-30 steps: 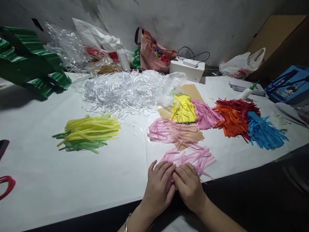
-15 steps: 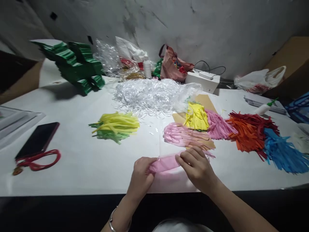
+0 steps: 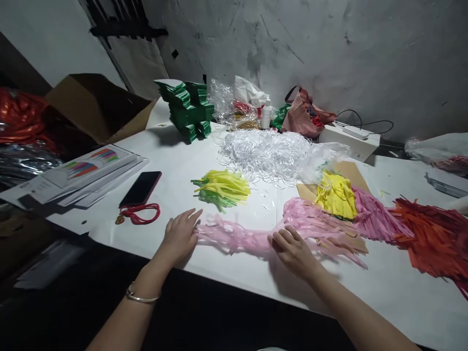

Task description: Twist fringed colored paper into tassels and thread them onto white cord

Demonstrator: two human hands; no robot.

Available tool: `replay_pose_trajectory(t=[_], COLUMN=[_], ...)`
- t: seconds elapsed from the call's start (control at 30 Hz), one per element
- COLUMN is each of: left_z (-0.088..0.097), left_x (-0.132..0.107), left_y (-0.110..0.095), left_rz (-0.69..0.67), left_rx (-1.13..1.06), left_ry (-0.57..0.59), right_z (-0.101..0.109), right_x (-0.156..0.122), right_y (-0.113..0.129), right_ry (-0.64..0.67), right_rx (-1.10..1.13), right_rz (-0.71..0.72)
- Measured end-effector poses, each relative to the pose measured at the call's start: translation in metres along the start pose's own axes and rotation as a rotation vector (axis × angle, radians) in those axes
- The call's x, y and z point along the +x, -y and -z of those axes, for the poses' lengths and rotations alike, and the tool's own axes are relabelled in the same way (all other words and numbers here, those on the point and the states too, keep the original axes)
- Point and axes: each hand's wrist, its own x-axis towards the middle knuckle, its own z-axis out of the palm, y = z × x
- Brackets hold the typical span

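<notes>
Pink tissue [image 3: 252, 240], in the head view, lies nearer the person than the yellow bundle [image 3: 228, 185], and reaches past it to the right; its long axis runs side to side, dipping slightly toward the person at the right end; the loose strips point left, while the smoother, band-like part lies to the right.

The right hand [image 3: 288, 246], nearer and to the right of the bundle, has its fingers curled in at the band end and seems to pinch it; the left hand [image 3: 179, 239], nearer and to the left, has its fingers spread and stretched forward, the strips reaching its inner side; whether its thumb touches them cannot be told; pinching only one end probably lets the strips lie out lengthwise.

To the right of the bundle lies the pink pile [image 3: 303, 214]; farther right come yellow fringe [image 3: 336, 195], pink fringe [image 3: 382, 217] and orange fringe [image 3: 424, 243], apparently grouped by colour; card [image 3: 353, 173] shows beneath some of them, perhaps as backing.

Behind the bundle spread white strands [image 3: 263, 151] on the surface [image 3: 175, 161]; to its left lie the phone [image 3: 141, 189] and papers [image 3: 54, 178], likely put there to leave working room.
</notes>
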Motion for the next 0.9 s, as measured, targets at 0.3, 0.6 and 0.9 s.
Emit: replay_pose_trajectory(t=[0.3, 0.6, 0.9], left_z=[-0.010, -0.024, -0.010], left_x=[-0.011, 0.020, 0.022], left_y=[-0.127, -0.115, -0.047], left_rz=[-0.626, -0.763, -0.478], left_rx=[-0.228, -0.187, -0.220], left_ry=[0.123, 0.360, 0.329], right_z=[-0.001, 0.010, 0.013], right_x=[-0.028, -0.032, -0.034], right_y=[0.023, 0.024, 0.025], right_ry=[0.164, 0.233, 0.165], right_rx=[0.060, 0.052, 0.099], right_rz=[-0.070, -0.121, -0.132])
